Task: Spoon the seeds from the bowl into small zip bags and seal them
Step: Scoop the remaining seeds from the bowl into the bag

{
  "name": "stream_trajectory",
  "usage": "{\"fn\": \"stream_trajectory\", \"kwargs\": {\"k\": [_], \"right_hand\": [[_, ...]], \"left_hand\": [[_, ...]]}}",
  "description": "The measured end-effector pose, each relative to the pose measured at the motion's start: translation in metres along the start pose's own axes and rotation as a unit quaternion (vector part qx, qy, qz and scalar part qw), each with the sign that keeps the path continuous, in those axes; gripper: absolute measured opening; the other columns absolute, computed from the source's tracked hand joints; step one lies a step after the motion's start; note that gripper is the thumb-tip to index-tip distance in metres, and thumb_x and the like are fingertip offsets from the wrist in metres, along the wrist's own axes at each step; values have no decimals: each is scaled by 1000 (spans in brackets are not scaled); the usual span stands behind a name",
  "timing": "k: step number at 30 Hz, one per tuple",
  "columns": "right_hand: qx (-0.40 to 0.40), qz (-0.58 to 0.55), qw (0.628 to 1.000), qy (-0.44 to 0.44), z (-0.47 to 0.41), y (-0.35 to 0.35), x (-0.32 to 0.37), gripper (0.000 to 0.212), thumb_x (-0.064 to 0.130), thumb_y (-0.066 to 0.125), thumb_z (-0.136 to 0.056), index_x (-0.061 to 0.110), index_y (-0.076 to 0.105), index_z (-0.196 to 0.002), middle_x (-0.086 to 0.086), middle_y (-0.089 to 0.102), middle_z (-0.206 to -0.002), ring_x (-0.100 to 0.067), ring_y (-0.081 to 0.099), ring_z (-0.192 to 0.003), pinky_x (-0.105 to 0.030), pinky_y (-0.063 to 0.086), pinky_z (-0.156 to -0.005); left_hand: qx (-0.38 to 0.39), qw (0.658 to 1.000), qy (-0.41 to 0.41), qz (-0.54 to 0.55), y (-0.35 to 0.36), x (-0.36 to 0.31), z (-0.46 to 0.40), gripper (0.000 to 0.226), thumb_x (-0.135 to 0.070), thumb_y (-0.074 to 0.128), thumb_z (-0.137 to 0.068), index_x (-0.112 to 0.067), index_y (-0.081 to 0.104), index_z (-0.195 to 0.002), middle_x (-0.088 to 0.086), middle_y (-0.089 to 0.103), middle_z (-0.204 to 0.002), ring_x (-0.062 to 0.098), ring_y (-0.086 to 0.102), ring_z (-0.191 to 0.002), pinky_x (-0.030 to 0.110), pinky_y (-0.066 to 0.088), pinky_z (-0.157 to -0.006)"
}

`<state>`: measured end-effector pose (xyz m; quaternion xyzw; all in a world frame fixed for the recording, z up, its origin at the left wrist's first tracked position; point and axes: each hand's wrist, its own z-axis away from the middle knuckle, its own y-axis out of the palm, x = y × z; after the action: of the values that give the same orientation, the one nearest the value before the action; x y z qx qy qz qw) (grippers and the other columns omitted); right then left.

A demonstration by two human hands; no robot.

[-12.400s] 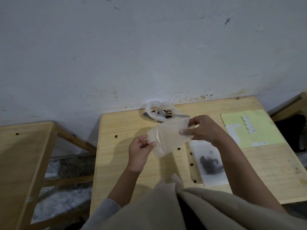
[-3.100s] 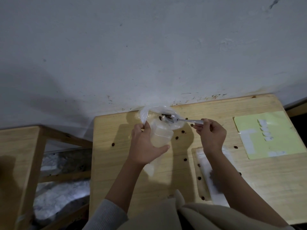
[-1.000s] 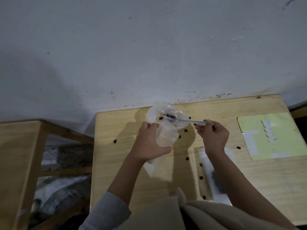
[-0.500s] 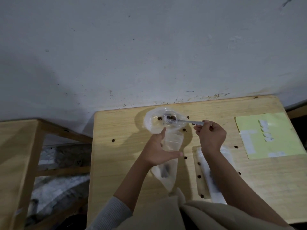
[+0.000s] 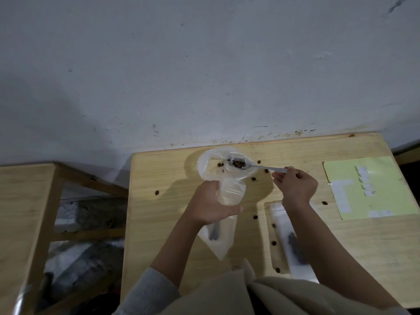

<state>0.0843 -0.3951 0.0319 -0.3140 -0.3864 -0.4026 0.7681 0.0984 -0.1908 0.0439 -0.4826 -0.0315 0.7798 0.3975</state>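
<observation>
A clear plastic bowl stands at the table's back edge by the wall, a few dark seeds left in it. My right hand pinches the handle of a metal spoon; its scoop holds a heap of seeds over the bowl's right side. My left hand grips a clear zip bag around its middle, mouth up against the bowl's near rim. Some seeds show dark in the bag's lower part, which hangs below my hand.
A filled zip bag lies flat under my right forearm. A yellow sheet with white labels sits at the right. Loose seeds dot the wooden table. A second wooden table stands to the left across a gap.
My left hand has slid lower on the bag, so its mouth stands open by the bowl and seeds show in its bottom. The spoon has come up with a heap of seeds.
</observation>
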Motion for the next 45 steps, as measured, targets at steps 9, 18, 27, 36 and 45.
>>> {"fn": "stream_trajectory", "kwargs": {"k": [9, 18, 27, 36, 45], "right_hand": [[30, -6, 999, -13, -3, -6, -2, 19, 9, 52, -95, -5, 64, -90, -16, 66, -69, -14, 68, -54, -26, 59, -57], [132, 18, 986, -102, 2, -12, 7, 19, 9, 51, -95, 4, 66, -84, -16, 66, -70, -16, 69, -59, -24, 57, -59], [185, 23, 967, -175, 16, -19, 34, 22, 11, 53, -95, 14, 67, -79, -2, 68, -59, -19, 70, -62, -29, 59, -64], [217, 139, 880, -398, 40, -25, 40, 14, 14, 55, -95, 12, 66, -88, 3, 69, -73, -6, 70, -68, -29, 59, -62], [91, 127, 829, -537, 39, -25, 24, 15, 6, 54, -93, 2, 69, -93, -6, 69, -69, -13, 66, -61, -19, 50, -54]], "left_hand": [[11, 998, 3, -54, -1, 6, -1, 68, -57, 79, -47, -27, 59, -104, -8, 59, -104, 9, 60, -93, 39, 56, -80], [-11, 998, 23, -61, -4, 2, -2, 91, -57, 80, -55, -25, 42, -131, -5, 38, -121, 17, 37, -120, 35, 40, -99], [-72, 986, 33, -144, 1, 4, -3, 107, -57, 79, -58, -19, 26, -143, 2, 28, -130, 23, 28, -123, 34, 33, -103], [-92, 988, 33, -116, 2, 2, -3, 108, -57, 79, -61, -16, 25, -145, 1, 31, -132, 22, 27, -124, 31, 32, -102], [-98, 990, 47, -89, 4, -4, 4, 98, -55, 79, -61, -17, 33, -138, -1, 31, -126, 18, 27, -123, 31, 35, -101]]}}
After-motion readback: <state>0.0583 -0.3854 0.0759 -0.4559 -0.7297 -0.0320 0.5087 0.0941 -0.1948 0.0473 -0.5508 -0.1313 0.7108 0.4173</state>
